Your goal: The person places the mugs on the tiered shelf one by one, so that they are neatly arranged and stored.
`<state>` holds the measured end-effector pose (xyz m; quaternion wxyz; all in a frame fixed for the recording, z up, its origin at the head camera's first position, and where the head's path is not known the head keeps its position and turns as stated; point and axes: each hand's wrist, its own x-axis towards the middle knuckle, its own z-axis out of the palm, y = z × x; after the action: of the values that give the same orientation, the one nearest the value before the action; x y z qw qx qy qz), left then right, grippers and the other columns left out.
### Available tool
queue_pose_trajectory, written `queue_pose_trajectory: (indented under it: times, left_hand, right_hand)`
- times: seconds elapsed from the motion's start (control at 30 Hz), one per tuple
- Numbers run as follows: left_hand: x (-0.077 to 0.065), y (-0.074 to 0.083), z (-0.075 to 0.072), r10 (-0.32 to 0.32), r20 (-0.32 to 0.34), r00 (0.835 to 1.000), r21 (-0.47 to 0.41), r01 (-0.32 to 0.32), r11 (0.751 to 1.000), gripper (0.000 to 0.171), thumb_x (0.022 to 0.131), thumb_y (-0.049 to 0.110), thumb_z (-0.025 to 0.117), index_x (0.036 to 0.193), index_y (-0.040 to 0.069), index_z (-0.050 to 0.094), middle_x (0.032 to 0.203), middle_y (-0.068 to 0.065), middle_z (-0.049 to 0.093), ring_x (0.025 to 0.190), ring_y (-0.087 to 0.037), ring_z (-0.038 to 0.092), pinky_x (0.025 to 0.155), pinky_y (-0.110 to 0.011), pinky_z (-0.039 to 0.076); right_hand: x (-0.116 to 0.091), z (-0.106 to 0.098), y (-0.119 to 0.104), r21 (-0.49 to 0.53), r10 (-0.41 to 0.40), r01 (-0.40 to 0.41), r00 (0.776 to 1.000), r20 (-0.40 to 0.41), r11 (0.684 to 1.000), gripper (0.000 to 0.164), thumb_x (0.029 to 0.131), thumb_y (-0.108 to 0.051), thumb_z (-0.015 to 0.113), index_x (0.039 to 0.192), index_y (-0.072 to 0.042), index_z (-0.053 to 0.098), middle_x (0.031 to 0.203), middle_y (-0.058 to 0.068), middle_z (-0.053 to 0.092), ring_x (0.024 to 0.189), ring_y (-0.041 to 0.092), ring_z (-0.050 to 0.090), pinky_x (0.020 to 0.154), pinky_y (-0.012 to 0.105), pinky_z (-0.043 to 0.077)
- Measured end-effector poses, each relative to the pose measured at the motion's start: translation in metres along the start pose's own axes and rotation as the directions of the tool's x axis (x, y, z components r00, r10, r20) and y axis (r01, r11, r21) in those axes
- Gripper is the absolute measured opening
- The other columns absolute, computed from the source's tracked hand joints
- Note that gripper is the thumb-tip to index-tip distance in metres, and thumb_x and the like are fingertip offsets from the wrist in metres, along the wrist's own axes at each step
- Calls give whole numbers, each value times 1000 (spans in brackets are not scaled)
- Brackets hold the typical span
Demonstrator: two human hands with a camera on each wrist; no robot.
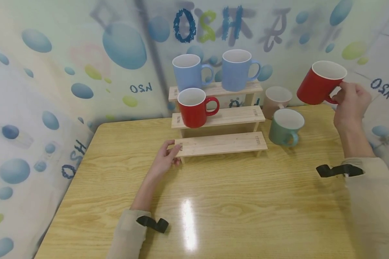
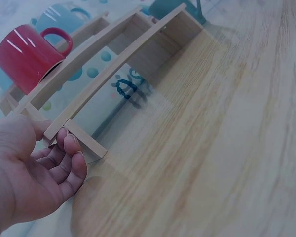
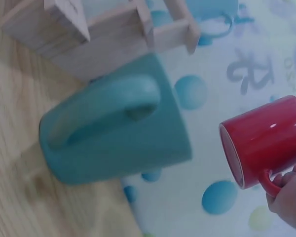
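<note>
In the head view my right hand [image 1: 353, 104] grips a red mug [image 1: 321, 84] by its handle, held in the air at the right, slightly tilted. My left hand [image 1: 163, 158] pinches the left end of the lowest step of a three-tier wooden rack [image 1: 220, 144]; the left wrist view shows its thumb and fingers on the board's corner. Another red mug [image 1: 194, 109] stands at the left of the middle step. Two blue mugs, one at left [image 1: 188, 72] and one at right [image 1: 237, 70], stand on the top step.
Right of the rack, on the wooden table [image 1: 230, 205], stand a green mug [image 1: 286, 127] and, behind it, a pinkish-beige mug [image 1: 275, 100]. A patterned wall covering [image 1: 123, 86] with blue dots rises behind and at both sides.
</note>
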<state>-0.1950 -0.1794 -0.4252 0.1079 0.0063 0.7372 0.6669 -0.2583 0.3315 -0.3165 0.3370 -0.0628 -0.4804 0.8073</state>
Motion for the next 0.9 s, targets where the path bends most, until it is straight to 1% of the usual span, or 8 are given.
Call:
queue_pose_trajectory:
  times: [0.13, 0.23, 0.33, 0.47, 0.5, 0.57, 0.67, 0.9]
  left_hand:
    - [0, 0, 0, -2, 2, 1000, 0, 2, 1000, 55, 106, 34, 54, 148, 6, 34, 123, -15, 59, 71, -15, 57, 66, -24, 49]
    - [0, 0, 0, -1, 4, 1000, -3, 1, 1000, 55, 106, 34, 54, 149, 6, 33, 124, -16, 59, 71, -15, 58, 66, -24, 49]
    - [0, -1, 0, 3, 8, 1000, 0, -3, 1000, 55, 106, 34, 54, 148, 5, 34, 124, -16, 59, 71, -15, 58, 66, -24, 49]
    - [0, -1, 0, 4, 7, 1000, 1, -4, 1000, 55, 106, 35, 55, 148, 6, 35, 121, -15, 59, 71, -15, 57, 67, -24, 50]
    - [0, -1, 0, 3, 7, 1000, 1, -3, 1000, 55, 106, 35, 55, 148, 6, 35, 120, -15, 59, 71, -16, 57, 67, -24, 50]
    - [1, -1, 0, 1, 7, 1000, -1, -1, 1000, 55, 106, 36, 55, 148, 6, 35, 121, -14, 59, 72, -16, 57, 68, -24, 50]
    - [1, -1, -1, -1, 7, 1000, -2, 1, 1000, 56, 106, 36, 55, 148, 6, 34, 122, -15, 59, 72, -16, 57, 68, -24, 49]
    - [1, -2, -1, -4, 7, 1000, -6, 4, 1000, 55, 106, 35, 54, 148, 6, 34, 122, -14, 59, 73, -15, 58, 68, -24, 50]
  right_hand:
    - [-11, 12, -6, 70, 10, -14, 998, 61, 997, 31, 92, 4, 61, 63, 6, 50, 56, 7, 43, 51, 19, 35, 59, 24, 45]
    - [-19, 20, -9, 77, 6, -14, 994, 113, 997, 32, 93, 3, 61, 63, 7, 51, 55, 8, 43, 52, 21, 33, 62, 25, 46]
    - [-27, 27, -11, 98, -5, -10, 988, 153, 995, 33, 94, 4, 59, 62, 8, 51, 53, 8, 41, 51, 21, 31, 62, 26, 47]
    - [-37, 35, -12, 141, 1, -31, 977, 212, 990, 32, 94, 6, 59, 62, 9, 54, 50, 8, 43, 49, 21, 36, 60, 27, 50]
    - [-40, 36, -11, 132, 7, -38, 974, 228, 990, 31, 94, 5, 59, 63, 8, 55, 50, 9, 44, 49, 21, 38, 60, 27, 51]
    - [-44, 38, -10, 107, 23, -53, 966, 259, 993, 28, 95, 3, 61, 67, 9, 59, 52, 10, 51, 51, 22, 46, 62, 27, 54]
    - [-52, 41, -8, 46, 44, -61, 949, 311, 997, 28, 96, 0, 60, 70, 7, 62, 56, 11, 57, 55, 22, 51, 66, 29, 58]
    - [-66, 51, 1, 9, 67, -78, 905, 420, 997, 32, 99, -1, 57, 67, 5, 60, 57, 8, 56, 56, 20, 52, 69, 27, 58]
